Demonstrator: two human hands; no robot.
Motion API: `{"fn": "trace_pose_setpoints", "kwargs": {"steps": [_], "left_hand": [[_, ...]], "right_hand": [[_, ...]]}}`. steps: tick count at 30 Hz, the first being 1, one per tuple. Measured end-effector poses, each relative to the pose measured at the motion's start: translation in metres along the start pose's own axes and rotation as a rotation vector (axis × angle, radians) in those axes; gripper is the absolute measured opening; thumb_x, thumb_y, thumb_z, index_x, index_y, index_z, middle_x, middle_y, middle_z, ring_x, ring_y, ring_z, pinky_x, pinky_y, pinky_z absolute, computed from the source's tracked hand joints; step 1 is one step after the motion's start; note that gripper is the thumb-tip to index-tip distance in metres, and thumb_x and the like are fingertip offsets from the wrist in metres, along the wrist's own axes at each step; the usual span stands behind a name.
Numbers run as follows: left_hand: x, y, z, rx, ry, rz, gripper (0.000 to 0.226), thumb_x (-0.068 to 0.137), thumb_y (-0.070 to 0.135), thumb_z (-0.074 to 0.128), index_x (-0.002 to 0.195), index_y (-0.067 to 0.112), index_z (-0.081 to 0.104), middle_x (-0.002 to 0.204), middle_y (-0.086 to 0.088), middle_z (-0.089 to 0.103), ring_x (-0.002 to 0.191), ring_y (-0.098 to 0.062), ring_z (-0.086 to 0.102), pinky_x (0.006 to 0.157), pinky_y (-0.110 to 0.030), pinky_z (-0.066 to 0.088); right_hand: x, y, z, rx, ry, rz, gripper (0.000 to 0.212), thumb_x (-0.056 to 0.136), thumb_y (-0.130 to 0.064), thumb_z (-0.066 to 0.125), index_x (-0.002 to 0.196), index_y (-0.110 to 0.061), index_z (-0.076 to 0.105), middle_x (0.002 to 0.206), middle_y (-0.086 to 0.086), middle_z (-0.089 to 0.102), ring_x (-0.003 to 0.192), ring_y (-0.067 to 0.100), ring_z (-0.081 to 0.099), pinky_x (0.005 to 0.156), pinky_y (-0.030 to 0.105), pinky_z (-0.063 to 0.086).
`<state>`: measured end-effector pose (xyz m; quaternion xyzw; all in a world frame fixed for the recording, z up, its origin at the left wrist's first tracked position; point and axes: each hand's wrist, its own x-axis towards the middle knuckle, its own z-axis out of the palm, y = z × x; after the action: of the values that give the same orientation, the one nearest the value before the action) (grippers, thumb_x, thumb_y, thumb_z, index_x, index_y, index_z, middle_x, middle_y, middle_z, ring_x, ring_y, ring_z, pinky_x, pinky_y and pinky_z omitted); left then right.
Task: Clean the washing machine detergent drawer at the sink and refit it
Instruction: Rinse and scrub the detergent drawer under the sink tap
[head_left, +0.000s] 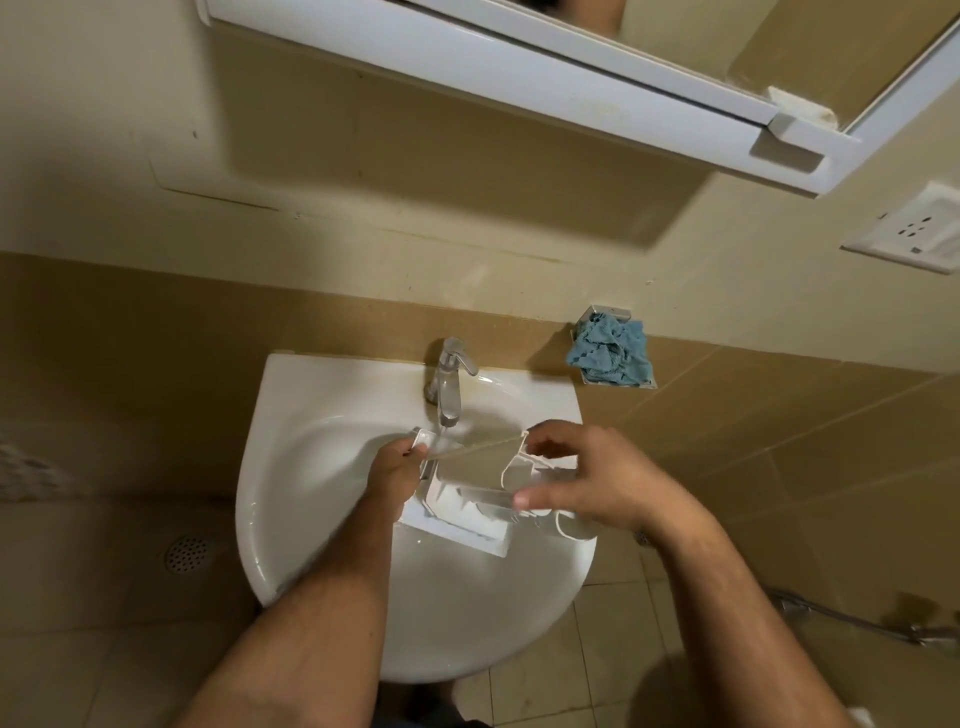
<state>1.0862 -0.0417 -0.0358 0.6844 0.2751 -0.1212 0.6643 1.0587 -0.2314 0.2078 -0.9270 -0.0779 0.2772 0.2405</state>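
We hold the drawer (467, 499) over the sink (311, 467), under the tap (449, 382) | left hand (395, 470) on its left end, right hand (587, 480) on its right | cloth (613, 353) right of tap | drain (188, 554) on floor, left.

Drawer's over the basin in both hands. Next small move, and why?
Probably tilt the detergent drawer so its compartments pass under the tap. The left hand and right hand grip its two ends over the sink, right below the spout; the blue cloth lies unused on its wall holder.
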Motion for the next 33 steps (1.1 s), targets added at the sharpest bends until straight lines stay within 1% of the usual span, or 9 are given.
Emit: {"fn": "trace_pose_setpoints", "kwargs": {"steps": [2, 4, 9, 11, 14, 18, 23, 28, 33], "left_hand": [[0.003, 0.006, 0.002, 0.026, 0.013, -0.001, 0.019, 0.099, 0.016, 0.053, 0.092, 0.004, 0.065, 0.064, 0.001, 0.047, 0.073, -0.019, 0.043, 0.062, -0.028, 0.033], [0.007, 0.01, 0.0, 0.034, 0.019, -0.008, 0.022, 0.099, 0.018, 0.054, 0.093, -0.001, 0.065, 0.062, 0.003, 0.044, 0.068, -0.017, 0.041, 0.067, -0.027, 0.033], [0.004, 0.011, 0.001, 0.151, -0.116, -0.026, 0.02, 0.098, 0.022, 0.056, 0.098, 0.009, 0.071, 0.084, -0.006, 0.063, 0.081, -0.021, 0.056, 0.077, -0.029, 0.042], [-0.001, 0.013, 0.005, 0.18, -0.147, -0.022, 0.019, 0.098, 0.017, 0.052, 0.098, 0.01, 0.07, 0.081, -0.005, 0.061, 0.075, -0.017, 0.053, 0.072, -0.027, 0.04], [-0.006, 0.018, 0.008, 0.226, -0.141, -0.01, 0.025, 0.098, 0.011, 0.048, 0.076, 0.01, 0.06, 0.069, -0.001, 0.05, 0.067, -0.016, 0.045, 0.06, -0.025, 0.034], [-0.004, 0.021, -0.003, 0.122, -0.118, -0.016, 0.023, 0.1, 0.016, 0.049, 0.106, 0.004, 0.067, 0.097, -0.007, 0.064, 0.09, -0.018, 0.055, 0.077, -0.025, 0.039], [0.0, 0.012, -0.024, -0.151, -0.177, -0.181, 0.027, 0.103, 0.022, 0.047, 0.122, 0.007, 0.06, 0.112, -0.016, 0.067, 0.092, -0.028, 0.064, 0.074, -0.034, 0.055], [-0.008, 0.008, -0.018, -0.35, -0.181, -0.223, 0.033, 0.106, 0.026, 0.04, 0.129, 0.009, 0.056, 0.119, -0.016, 0.067, 0.1, -0.032, 0.066, 0.08, -0.038, 0.054], [-0.015, 0.009, -0.005, -0.454, -0.172, -0.283, 0.032, 0.107, 0.028, 0.037, 0.129, 0.012, 0.052, 0.119, -0.016, 0.066, 0.095, -0.029, 0.065, 0.073, -0.034, 0.053]], "right_hand": [[0.008, -0.007, 0.013, -0.194, -0.03, 0.022, 0.059, 0.064, -0.054, 0.082, 0.115, -0.037, 0.059, 0.097, -0.016, 0.062, 0.091, 0.009, 0.058, 0.077, 0.028, 0.049], [0.012, -0.01, 0.023, -0.284, 0.04, 0.012, 0.052, 0.068, -0.051, 0.078, 0.114, -0.034, 0.06, 0.095, -0.012, 0.066, 0.087, 0.014, 0.058, 0.073, 0.031, 0.049], [0.011, -0.006, 0.023, -0.137, 0.116, 0.022, 0.035, 0.072, -0.045, 0.072, 0.106, -0.037, 0.065, 0.087, -0.014, 0.07, 0.081, 0.008, 0.064, 0.075, 0.034, 0.055], [0.013, -0.005, 0.021, -0.128, 0.118, 0.035, 0.036, 0.071, -0.044, 0.071, 0.105, -0.036, 0.066, 0.088, -0.013, 0.07, 0.082, 0.008, 0.064, 0.077, 0.036, 0.056], [0.016, -0.001, 0.019, -0.114, 0.131, 0.053, 0.033, 0.071, -0.045, 0.071, 0.102, -0.034, 0.067, 0.085, -0.011, 0.071, 0.08, 0.009, 0.064, 0.076, 0.038, 0.056], [0.018, 0.001, 0.019, -0.011, 0.209, 0.101, 0.024, 0.07, -0.043, 0.074, 0.087, -0.028, 0.065, 0.076, -0.006, 0.07, 0.072, 0.012, 0.066, 0.07, 0.038, 0.056], [0.022, 0.004, 0.022, 0.144, 0.339, 0.169, 0.019, 0.072, -0.038, 0.077, 0.078, -0.027, 0.063, 0.071, -0.006, 0.069, 0.066, 0.014, 0.066, 0.064, 0.036, 0.057], [0.021, 0.001, 0.025, 0.302, 0.391, 0.241, 0.026, 0.077, -0.034, 0.078, 0.08, -0.013, 0.062, 0.066, 0.002, 0.067, 0.047, 0.017, 0.061, 0.046, 0.025, 0.045], [0.022, 0.008, 0.033, 0.502, 0.43, 0.291, 0.029, 0.074, -0.033, 0.08, 0.083, -0.01, 0.066, 0.068, 0.006, 0.068, 0.053, 0.021, 0.061, 0.05, 0.032, 0.049]]}}
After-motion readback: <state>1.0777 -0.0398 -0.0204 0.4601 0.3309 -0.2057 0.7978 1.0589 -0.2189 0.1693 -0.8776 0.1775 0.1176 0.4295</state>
